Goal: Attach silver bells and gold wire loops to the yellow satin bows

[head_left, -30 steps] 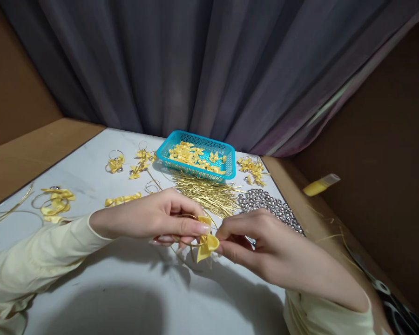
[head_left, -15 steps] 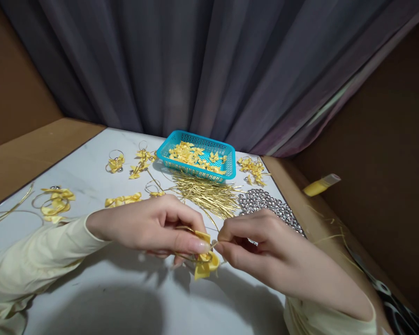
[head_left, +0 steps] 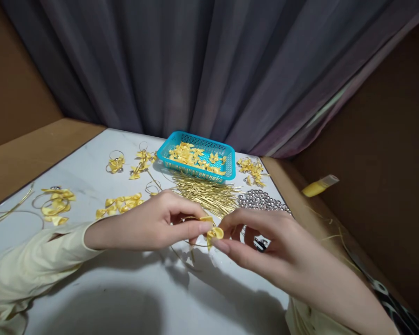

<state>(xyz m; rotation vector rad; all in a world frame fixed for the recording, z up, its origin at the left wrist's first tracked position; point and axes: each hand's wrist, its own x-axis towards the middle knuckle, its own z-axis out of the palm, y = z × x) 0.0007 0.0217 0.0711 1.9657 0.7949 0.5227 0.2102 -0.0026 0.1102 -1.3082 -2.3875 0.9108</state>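
Between thumb and fingers my left hand (head_left: 164, 223) pinches a yellow ribbon bow (head_left: 213, 234) together with a thin gold wire ring (head_left: 192, 218). From the right, my right hand (head_left: 261, 237) has its thumb and forefinger closed on the bow's right loop. Loose gold ends (head_left: 185, 260) hang below the left fingers. A pile of gold twist ties (head_left: 206, 193) lies just beyond both hands, and silver beads (head_left: 261, 200) are heaped behind the right one. The bow's underside is hidden by my fingers.
At the back stands a turquoise basket (head_left: 164, 156) holding yellow ribbon bows. More bows (head_left: 122, 204) and ringed bow clusters (head_left: 58, 200) lie at left; another cluster (head_left: 253, 170) sits right of the basket. A yellow tube (head_left: 319, 186) rests on the right ledge, and a dark curtain (head_left: 178, 70) hangs behind.
Both hands have shifted slightly up, the bow with them. My right fingers have gone from pinching a thin gold strand to the bow's loop. The bow has turned a little.
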